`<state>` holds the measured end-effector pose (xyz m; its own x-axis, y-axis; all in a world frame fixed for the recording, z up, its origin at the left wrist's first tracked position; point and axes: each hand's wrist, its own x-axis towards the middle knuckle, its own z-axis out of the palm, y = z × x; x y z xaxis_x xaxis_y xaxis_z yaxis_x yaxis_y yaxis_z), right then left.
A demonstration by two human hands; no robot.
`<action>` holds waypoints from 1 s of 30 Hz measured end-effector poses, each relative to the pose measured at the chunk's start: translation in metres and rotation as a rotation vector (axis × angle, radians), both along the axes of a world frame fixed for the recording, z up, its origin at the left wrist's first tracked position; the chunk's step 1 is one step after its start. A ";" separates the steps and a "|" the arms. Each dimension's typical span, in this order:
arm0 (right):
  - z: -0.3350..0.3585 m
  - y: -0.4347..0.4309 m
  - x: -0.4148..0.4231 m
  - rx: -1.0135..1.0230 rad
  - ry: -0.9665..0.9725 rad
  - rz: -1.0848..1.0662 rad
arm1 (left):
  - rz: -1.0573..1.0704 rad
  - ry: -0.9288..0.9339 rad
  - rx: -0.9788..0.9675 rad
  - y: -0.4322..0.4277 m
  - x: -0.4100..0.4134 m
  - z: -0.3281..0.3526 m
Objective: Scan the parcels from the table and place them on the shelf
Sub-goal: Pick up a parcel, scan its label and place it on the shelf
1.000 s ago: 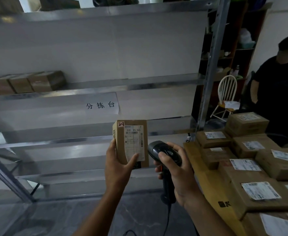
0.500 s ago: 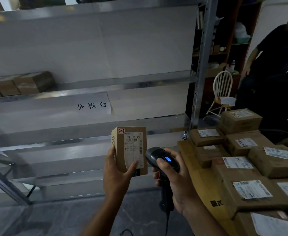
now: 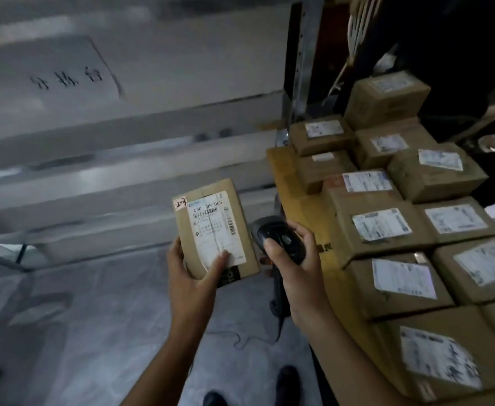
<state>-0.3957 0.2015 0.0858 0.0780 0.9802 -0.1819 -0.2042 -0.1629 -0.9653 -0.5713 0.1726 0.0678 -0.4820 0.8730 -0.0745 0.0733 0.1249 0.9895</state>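
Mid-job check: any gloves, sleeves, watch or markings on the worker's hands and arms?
No gloves: the left hand and right hand are bare. Both forearms are bare to the frame edge, with no sleeve, watch, band or ring visible. The picture is dim, so small marks could be missed.

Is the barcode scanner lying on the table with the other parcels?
No, the right hand grips the barcode scanner off the table, beside the small parcel that the left hand holds.

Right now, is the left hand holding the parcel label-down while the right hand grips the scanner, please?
Not quite: in the head view the left hand holds the parcel label-up, facing the camera; the right hand does grip the scanner.
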 end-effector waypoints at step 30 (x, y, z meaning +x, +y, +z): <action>0.033 -0.107 -0.242 0.189 -0.153 0.275 | 0.271 -0.145 0.071 -0.166 -0.199 0.012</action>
<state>-0.6376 0.0942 0.1188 -0.1809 0.9835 -0.0017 -0.0286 -0.0070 -0.9996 -0.7705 0.0062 0.0793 -0.6869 0.7195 -0.1025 -0.0953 0.0506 0.9942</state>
